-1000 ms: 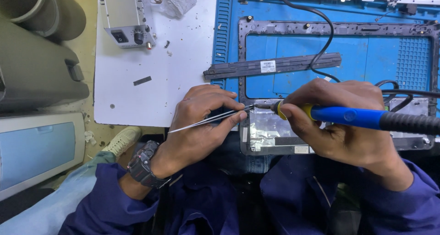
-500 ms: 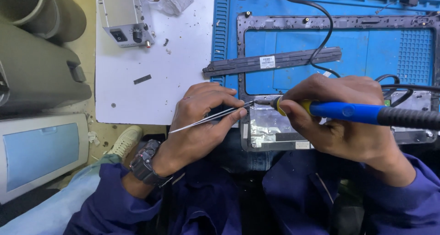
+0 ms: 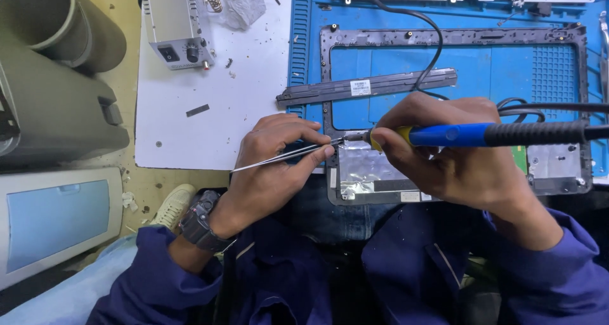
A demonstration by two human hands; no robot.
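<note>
A: Hands first. What does each one grip?

B: The left hand [image 3: 273, 166] is pinched shut on thin metal tweezers [image 3: 285, 156], whose tips point right. The right hand [image 3: 444, 160] is clamped around a soldering iron [image 3: 482, 135] with a blue and black handle. Its tip meets the tweezer tips over a foil patch [image 3: 361, 169].

A: Where does that patch sit?

B: On the lower left corner of a dark grey frame [image 3: 327, 58], which lies on a blue mat [image 3: 304, 46]. The frame's bottom edge overhangs the person's lap.

A: Any room around it?

B: Bare white surface [image 3: 190, 135] lies left of the mat, open up to a grey control box [image 3: 174, 24].

A: Labels?

B: A small white rectangular sticker sits mid-way along a dark strip [image 3: 368, 86] crossing the frame.
</note>
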